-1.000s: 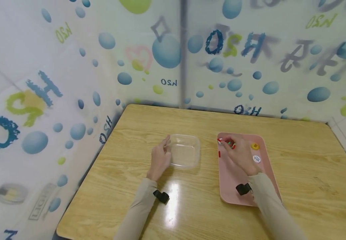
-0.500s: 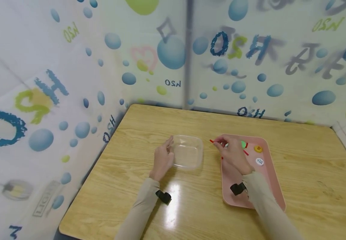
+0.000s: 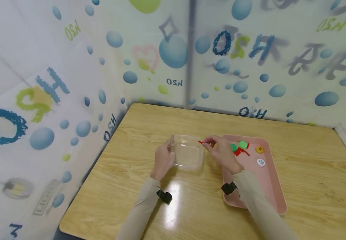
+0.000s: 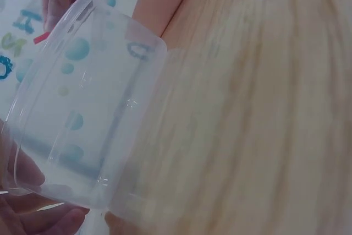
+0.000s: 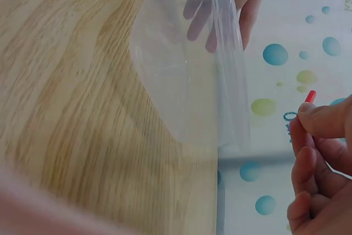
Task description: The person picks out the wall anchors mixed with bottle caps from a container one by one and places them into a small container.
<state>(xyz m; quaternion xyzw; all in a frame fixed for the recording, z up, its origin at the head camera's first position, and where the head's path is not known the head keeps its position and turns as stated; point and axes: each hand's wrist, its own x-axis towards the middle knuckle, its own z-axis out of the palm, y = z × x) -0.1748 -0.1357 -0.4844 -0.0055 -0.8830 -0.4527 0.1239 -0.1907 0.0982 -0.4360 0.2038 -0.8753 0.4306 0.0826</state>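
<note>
A clear plastic container (image 3: 187,152) stands on the table, and my left hand (image 3: 164,159) holds it at its left side. Through the plastic some of the left fingers (image 5: 199,17) show in the right wrist view. Thumb and forefinger of my right hand (image 3: 222,154) pinch a small red stick (image 5: 311,97), which is held by the container's right rim. Behind that hand lies a pink tray (image 3: 253,190) with several red sticks (image 3: 238,151), green discs (image 3: 243,144), a yellow button (image 3: 259,149) and a white disc (image 3: 261,162).
The wooden table (image 3: 316,180) carries both the container and the tray. Printed wall panels (image 3: 149,66) with bubbles and letters rise behind it and on its left. A bright light reflection lies on the wood below the container.
My right hand has moved left from the tray to the container's right rim, carrying the red stick, and more of the tray's contents show. My left hand stays on the container.
</note>
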